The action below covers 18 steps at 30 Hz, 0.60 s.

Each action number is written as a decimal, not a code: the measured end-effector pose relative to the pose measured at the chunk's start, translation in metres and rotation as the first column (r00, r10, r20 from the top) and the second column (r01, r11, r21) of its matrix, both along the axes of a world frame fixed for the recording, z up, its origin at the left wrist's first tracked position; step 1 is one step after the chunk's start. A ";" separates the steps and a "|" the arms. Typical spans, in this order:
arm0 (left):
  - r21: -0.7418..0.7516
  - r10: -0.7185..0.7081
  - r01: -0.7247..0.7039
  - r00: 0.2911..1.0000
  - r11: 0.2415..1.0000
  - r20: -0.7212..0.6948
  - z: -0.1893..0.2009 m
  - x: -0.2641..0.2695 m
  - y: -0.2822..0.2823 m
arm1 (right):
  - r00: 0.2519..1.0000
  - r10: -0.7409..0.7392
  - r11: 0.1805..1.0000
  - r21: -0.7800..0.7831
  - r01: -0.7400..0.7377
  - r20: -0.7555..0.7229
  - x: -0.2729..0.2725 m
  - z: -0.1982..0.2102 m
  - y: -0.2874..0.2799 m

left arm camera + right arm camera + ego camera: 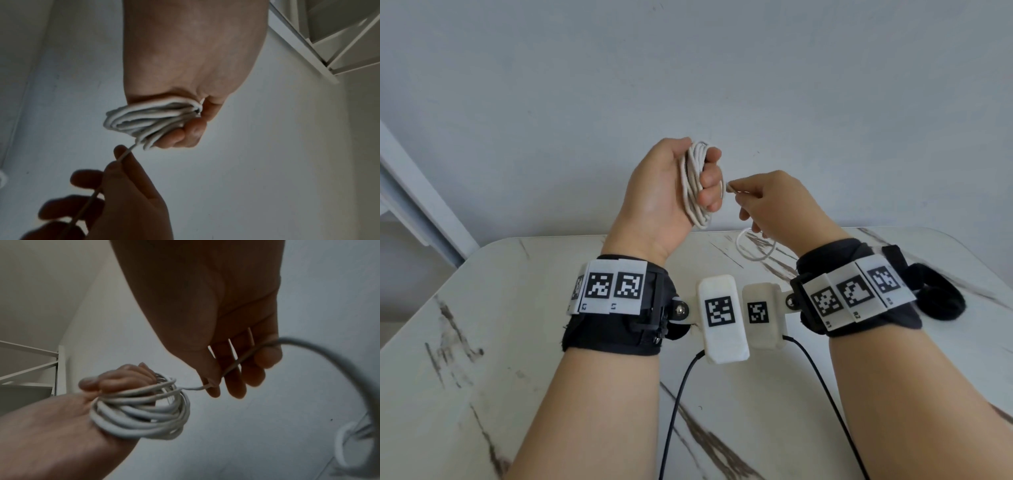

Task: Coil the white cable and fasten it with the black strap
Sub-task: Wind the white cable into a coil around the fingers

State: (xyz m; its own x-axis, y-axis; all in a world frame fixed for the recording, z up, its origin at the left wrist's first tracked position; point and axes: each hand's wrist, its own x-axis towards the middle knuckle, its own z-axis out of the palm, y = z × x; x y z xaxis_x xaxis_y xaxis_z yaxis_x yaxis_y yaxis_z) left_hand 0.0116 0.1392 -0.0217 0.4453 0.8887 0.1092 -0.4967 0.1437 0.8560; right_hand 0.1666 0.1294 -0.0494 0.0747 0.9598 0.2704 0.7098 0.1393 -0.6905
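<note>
Forearms come in from the near edge of the marble-patterned table (482,308), both raised above it, each wearing a black wristband (619,329) set with square coded markers, thin black leads (674,404) trailing back toward the person. Right hand (780,205) sits a touch nearer: thumb and forefinger pinch the white cable (695,185) just beside its bundle, and the line runs on through the curled fingers (265,356). From there the slack drops and lies as a loose loop (755,248) on the table near its far edge, right beneath that hand. Left hand (667,192) is higher and a little farther out, palm toward the head camera, fingers closed round the coil, several turns stacked together and poking out above and below the fist. Beyond both hands, a plain pale wall (722,68).
</note>
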 end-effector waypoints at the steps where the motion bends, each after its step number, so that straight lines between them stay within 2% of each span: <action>1: -0.013 0.015 -0.015 0.999 1.000 0.039 0.000 0.001 -0.001 | 1.000 0.013 1.000 -0.020 -0.012 0.009 -0.001 -0.001 0.000; 8: -0.133 0.146 -0.115 0.956 0.984 0.255 -0.002 0.004 0.001 | 0.988 0.124 0.982 -0.155 -0.109 0.094 -0.013 -0.001 -0.002; 14: -0.167 0.326 -0.289 0.904 0.943 0.275 -0.003 -0.001 0.006 | 0.962 0.204 0.967 -0.189 -0.170 0.179 -0.017 0.002 -0.009; 18: -0.167 0.465 -0.436 0.857 0.884 0.222 -0.002 -0.003 0.009 | 0.950 0.260 0.952 -0.209 -0.223 0.172 -0.020 0.006 -0.015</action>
State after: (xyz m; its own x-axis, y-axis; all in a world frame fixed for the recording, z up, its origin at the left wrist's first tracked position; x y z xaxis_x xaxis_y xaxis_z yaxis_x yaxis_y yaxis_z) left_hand 0.0088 0.1485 -0.0234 -0.0360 0.9978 0.0552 -0.7229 -0.0641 0.6880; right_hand 0.1468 0.1147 -0.0439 -0.2022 0.9766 0.0728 0.7942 0.2070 -0.5714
